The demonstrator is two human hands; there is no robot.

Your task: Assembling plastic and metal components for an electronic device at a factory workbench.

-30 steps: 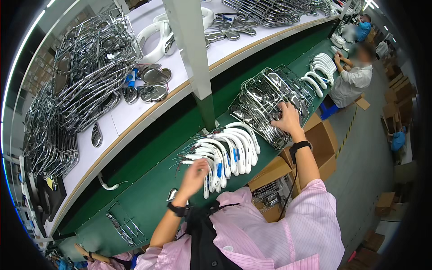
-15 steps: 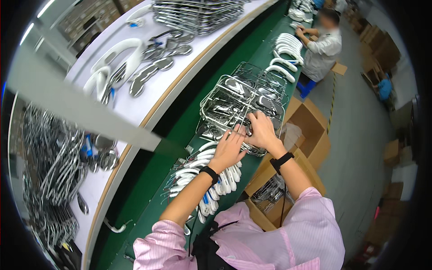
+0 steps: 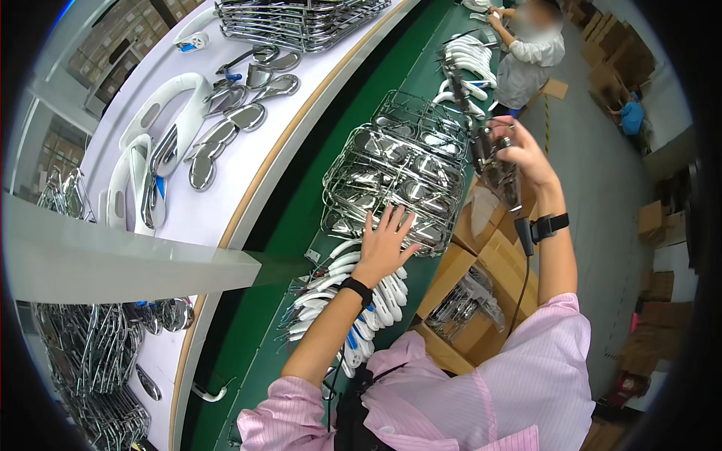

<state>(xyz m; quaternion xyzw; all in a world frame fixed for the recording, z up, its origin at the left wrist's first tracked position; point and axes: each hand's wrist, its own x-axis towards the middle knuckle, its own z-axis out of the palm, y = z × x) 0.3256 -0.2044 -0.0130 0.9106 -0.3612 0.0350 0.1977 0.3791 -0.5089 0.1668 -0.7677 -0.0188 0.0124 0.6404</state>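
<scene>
My left hand point(image 3: 386, 244) lies with fingers spread on the near side of a wire basket point(image 3: 329, 180) filled with shiny mirror-like metal parts point(image 3: 386, 146). Nothing shows in its grasp. My right hand point(image 3: 531, 156) is raised to the right of the basket, its fingers closed round a long, dark, shiny metal part point(image 3: 492, 167). This part hangs slanted beside the basket's right side; motion smears its outline, so its exact kind is unclear. Several curved white handle-like pieces point(image 3: 387, 293) with thin wires lie in a row just below the left hand.
Cartons point(image 3: 519, 259) stand right of the green bench point(image 3: 248, 361), one holding metal parts. A curved white table point(image 3: 248, 177) on the left bears metal racks and chrome parts. A grey post point(image 3: 150, 259) crosses the left side. A co-worker point(image 3: 530, 64) sits farther along the bench.
My right hand has risen from the basket and moved right with the dark metal part. My left hand has spread flat at the basket's near edge. The view has shifted slightly.
</scene>
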